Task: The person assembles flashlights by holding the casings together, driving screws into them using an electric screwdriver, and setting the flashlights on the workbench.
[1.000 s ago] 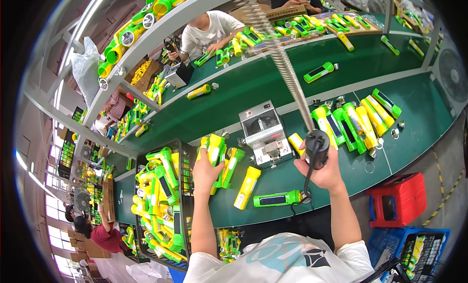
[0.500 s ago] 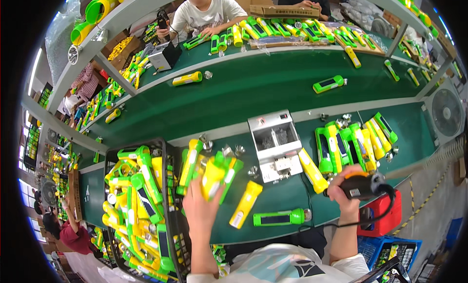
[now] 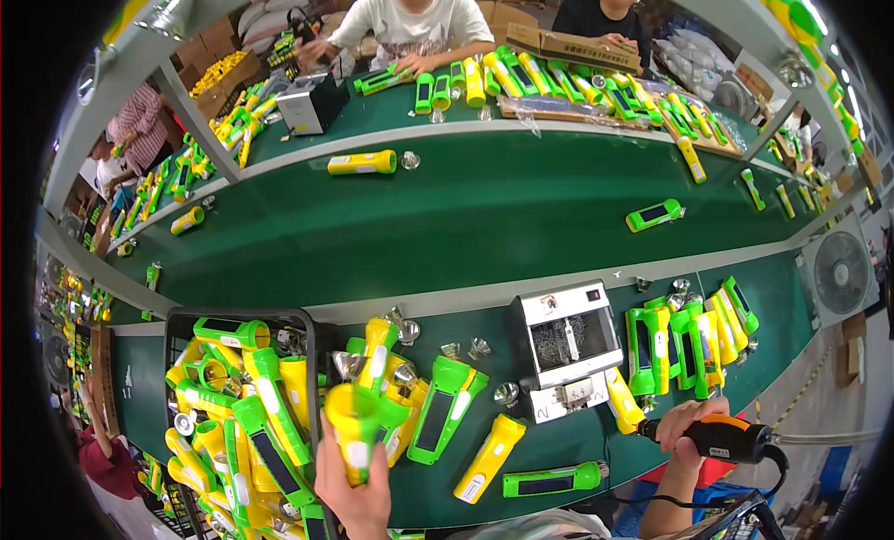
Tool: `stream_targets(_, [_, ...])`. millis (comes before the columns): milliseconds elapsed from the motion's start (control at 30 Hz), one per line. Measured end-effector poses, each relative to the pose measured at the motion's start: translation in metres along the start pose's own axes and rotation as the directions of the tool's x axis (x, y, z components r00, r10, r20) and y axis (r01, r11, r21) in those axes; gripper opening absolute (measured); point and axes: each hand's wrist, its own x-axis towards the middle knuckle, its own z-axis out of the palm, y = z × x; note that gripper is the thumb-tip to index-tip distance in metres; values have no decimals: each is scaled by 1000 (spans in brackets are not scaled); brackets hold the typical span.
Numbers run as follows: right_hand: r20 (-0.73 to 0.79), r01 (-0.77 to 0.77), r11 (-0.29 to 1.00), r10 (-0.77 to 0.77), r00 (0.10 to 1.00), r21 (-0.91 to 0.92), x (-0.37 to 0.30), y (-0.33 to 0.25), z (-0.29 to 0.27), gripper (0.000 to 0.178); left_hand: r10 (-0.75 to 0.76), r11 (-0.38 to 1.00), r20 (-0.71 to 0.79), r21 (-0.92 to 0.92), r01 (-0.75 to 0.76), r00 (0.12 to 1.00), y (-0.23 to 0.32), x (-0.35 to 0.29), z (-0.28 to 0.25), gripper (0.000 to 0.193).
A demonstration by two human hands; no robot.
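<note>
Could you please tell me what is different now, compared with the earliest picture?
The left hand has picked up a yellow-green flashlight and brought it left, nearer the body. The right hand has moved the black corded tool rightward and nearer the body, turning it sideways, without letting go. The yellow flashlight and the green flashlight on the bench stayed.

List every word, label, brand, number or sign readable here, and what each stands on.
Wording isn't copied out; only its places:
Cardboard box at the back: a line of dark print.
Silver machine: dark marks on its front, small sticker on top.
Power tool in the right hand: pale label, too small to read.
Flashlight in the left hand: too blurred to read.
</note>
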Motion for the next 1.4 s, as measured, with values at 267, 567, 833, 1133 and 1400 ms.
stream_targets(267, [11,130,983,-130,991,-129,21,7,-2,46,-169,876,190,-421,236,967,-2,20,2,38])
stream_targets(567, [-74,143,985,-150,986,-98,30,6,19,53,-132,872,420,-382,306,898,20,-22,-15,57])
stream_targets(833, [-74,26,999,-27,997,-24,13,-1,17,49,-40,998,504,63,9,863,26,-76,35,73])
stream_targets(1133, [-74,-34,992,25,997,-122,-2,-3,-4,46,154,971,444,95,-218,883,3,-108,64,56])
stream_targets(1400, [-51,157,966,-171,984,-207,1,1,-13,52,241,901,254,301,-313,937,4,-119,73,39])
